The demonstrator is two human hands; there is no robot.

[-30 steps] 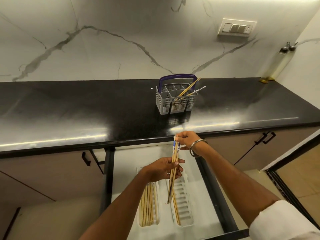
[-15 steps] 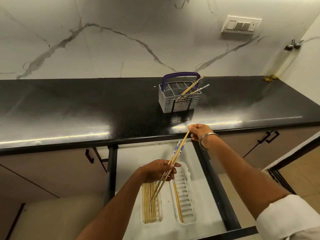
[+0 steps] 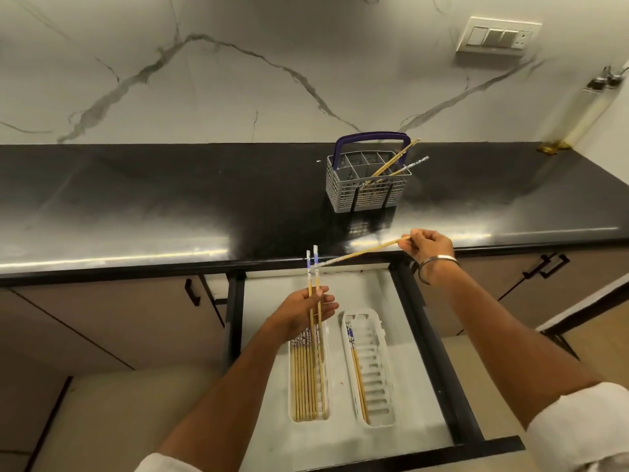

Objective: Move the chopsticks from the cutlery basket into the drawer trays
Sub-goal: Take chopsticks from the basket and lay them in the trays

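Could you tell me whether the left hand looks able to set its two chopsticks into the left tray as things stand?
Probably yes: the left hand holds its chopsticks directly above the left tray, with nothing between them.

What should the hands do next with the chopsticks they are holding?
Probably lower the left hand and lay its two chopsticks into the left tray right below it, where many already lie. The right hand pinches one more chopstick, which could go into the right tray, since that one holds only a couple. The cutlery basket still has some left.
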